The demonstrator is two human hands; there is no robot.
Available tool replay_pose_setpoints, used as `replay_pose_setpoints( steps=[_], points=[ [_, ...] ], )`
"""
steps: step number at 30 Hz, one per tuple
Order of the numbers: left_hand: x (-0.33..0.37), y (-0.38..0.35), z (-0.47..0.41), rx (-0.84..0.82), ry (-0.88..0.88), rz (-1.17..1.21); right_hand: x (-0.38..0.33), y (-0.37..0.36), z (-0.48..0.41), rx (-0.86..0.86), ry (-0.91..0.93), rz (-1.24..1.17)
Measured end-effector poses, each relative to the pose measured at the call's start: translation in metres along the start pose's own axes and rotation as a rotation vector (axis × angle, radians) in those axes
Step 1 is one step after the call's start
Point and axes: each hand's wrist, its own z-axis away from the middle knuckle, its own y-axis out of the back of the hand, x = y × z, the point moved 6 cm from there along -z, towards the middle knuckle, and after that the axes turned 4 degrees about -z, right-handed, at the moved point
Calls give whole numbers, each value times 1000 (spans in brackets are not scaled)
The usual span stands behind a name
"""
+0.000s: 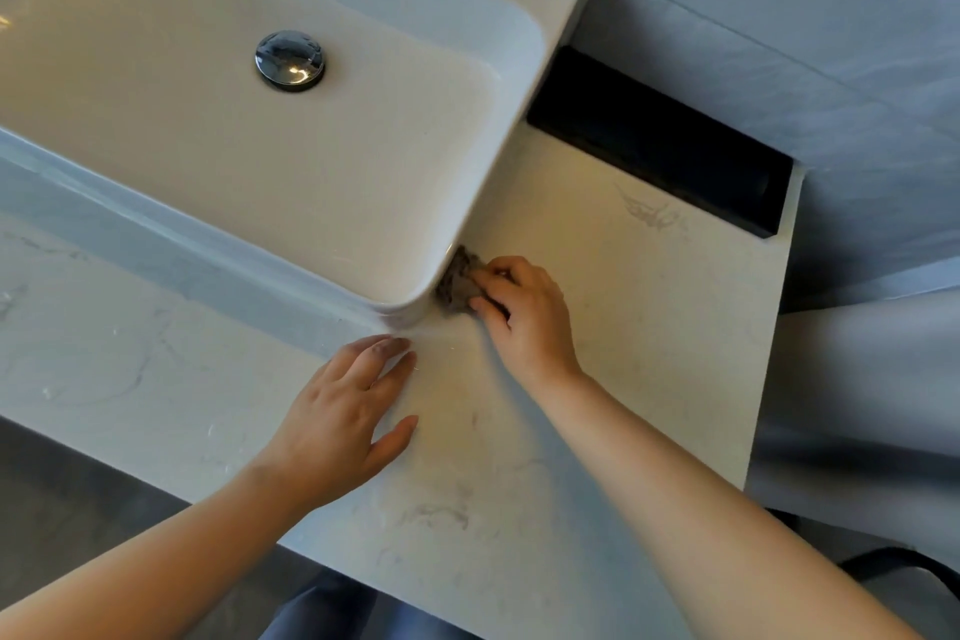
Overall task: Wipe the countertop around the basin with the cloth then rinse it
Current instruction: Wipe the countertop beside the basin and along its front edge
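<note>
Pale marbled countertop (623, 327) runs under my arms, with the white basin (208, 234) sitting on its left part and a shiny drain plug (290, 60) in its middle. My left hand (348, 421) lies flat on the counter just below the basin's rounded corner, fingers straight, holding nothing. At that corner the cloth (457, 283) is bunched against the basin wall, and my right hand (524, 312) grips it with curled fingers. Further right, a black slot (660, 145) lies along the grey wall.
</note>
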Motion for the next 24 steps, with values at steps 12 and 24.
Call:
replay_pose_setpoints(
  steps=[12, 24],
  points=[
    [-1, -4, -1, -16, 22, 26, 30, 84, -8, 215, -192, -141],
    [1, -3, -2, -31, 26, 10, 54, 44, 17, 238, -255, -72]
  ],
)
